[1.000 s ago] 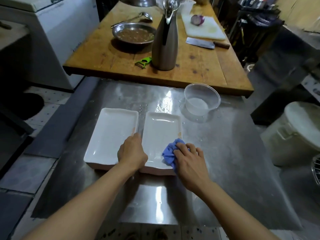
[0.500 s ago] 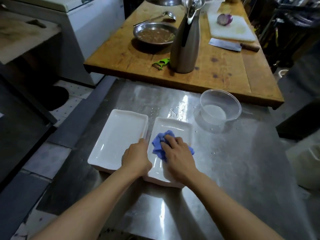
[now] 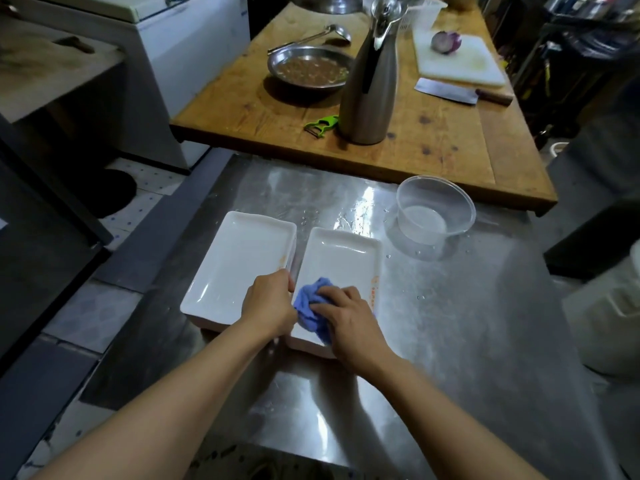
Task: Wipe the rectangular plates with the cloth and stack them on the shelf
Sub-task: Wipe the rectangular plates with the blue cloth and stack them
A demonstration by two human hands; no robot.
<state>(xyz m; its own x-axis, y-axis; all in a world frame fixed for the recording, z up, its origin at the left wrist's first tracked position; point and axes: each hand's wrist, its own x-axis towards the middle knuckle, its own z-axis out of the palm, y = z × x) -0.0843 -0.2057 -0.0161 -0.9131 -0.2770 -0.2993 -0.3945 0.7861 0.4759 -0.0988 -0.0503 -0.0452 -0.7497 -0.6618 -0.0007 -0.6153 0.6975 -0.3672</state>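
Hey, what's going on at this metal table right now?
A person is wiping white rectangular plates on a steel table. The right hand presses a blue cloth into the near end of the right plate, while the left hand grips that plate's left rim to steady it. The left plate lies right beside it. Neither is on a shelf yet. A clear plastic bowl stands behind them.
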